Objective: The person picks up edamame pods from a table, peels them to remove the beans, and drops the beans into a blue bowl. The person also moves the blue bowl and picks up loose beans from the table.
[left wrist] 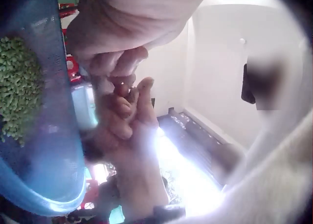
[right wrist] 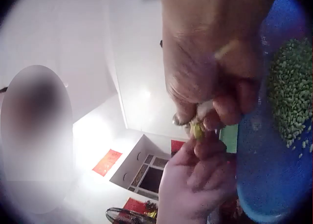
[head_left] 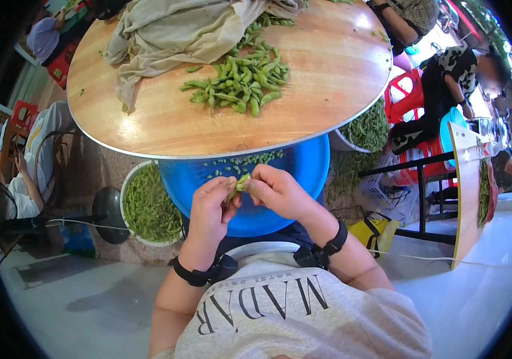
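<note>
Between both hands is a green soybean pod [head_left: 241,183], held over a blue basin [head_left: 250,226]. My left hand [head_left: 209,200] grips the pod with curled fingers. From the other side my right hand [head_left: 283,192] pinches it between thumb and fingers. The right wrist view shows the yellow-green pod [right wrist: 198,131] right at the fingertips of both hands. Shelled green beans [head_left: 250,159] lie in the basin, seen also as a heap of beans [right wrist: 293,89] in the right wrist view. In the left wrist view the fingers hide most of the pod.
A round wooden table [head_left: 166,125] overhangs the basin, bearing a pile of pods [head_left: 241,84] and a crumpled cloth [head_left: 172,36]. A tub of pods [head_left: 151,203] stands at left, another heap of pods [head_left: 367,128] at right. A yellow bag [head_left: 376,233] lies near my right arm. Other people sit around.
</note>
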### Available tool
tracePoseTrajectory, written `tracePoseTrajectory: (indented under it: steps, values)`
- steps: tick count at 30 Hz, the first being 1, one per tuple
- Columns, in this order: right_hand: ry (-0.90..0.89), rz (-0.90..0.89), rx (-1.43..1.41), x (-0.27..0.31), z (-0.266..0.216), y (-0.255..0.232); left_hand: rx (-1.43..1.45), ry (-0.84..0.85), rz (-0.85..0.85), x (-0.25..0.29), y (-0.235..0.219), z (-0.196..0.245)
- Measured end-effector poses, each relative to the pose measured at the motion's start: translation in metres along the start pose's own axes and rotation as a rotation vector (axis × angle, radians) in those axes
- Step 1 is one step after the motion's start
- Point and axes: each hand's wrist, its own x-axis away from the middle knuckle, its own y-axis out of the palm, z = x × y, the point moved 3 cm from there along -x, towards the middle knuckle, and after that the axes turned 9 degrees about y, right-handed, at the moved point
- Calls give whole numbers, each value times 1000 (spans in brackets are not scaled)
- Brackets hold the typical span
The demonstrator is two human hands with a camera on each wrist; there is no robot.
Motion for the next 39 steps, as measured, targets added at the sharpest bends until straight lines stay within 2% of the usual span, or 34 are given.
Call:
tracePoseTrajectory:
  steps: [3, 6, 7, 10, 13, 19, 22, 25, 28, 31, 34, 37, 39]
  values:
    - [202, -120, 23, -3, 8, -16, -111, 29, -34, 0, -5, -14]
    - [34, 114, 231, -5, -5, -22, -255, 121, -63, -1, -4, -19]
    - [-14, 103, 218, -8, -3, -19, -303, 155, -75, -1, -2, -20]
    - [7, -59, 66, -14, 5, -16, -280, 99, -89, -1, 0, -16]
    - [40, -105, 22, -18, 13, -19, -254, 88, -119, -1, -1, -18]
    - [69, -162, -55, -21, 22, -21, -457, 74, -171, -9, -6, -22]
    - [102, -102, -9, -27, 35, -23, -508, 53, -174, -10, -3, -20]
    - [6, 93, 338, -27, 28, -29, -528, 43, -170, -13, -11, -29]
    - [21, 113, 411, -28, 28, -32, -502, -86, -129, -14, -21, -31]
    - [180, 109, 383, -32, 31, -33, -468, -93, -104, -14, -23, -32]
    - [-152, 393, 698, -40, 53, -39, -516, -67, -41, -17, -25, -32]
    - [-168, 448, 549, -24, 42, -37, -549, -71, 24, -20, -28, -33]
    - [-170, 301, 466, -15, 30, -24, -484, -41, -5, -21, -24, -37]
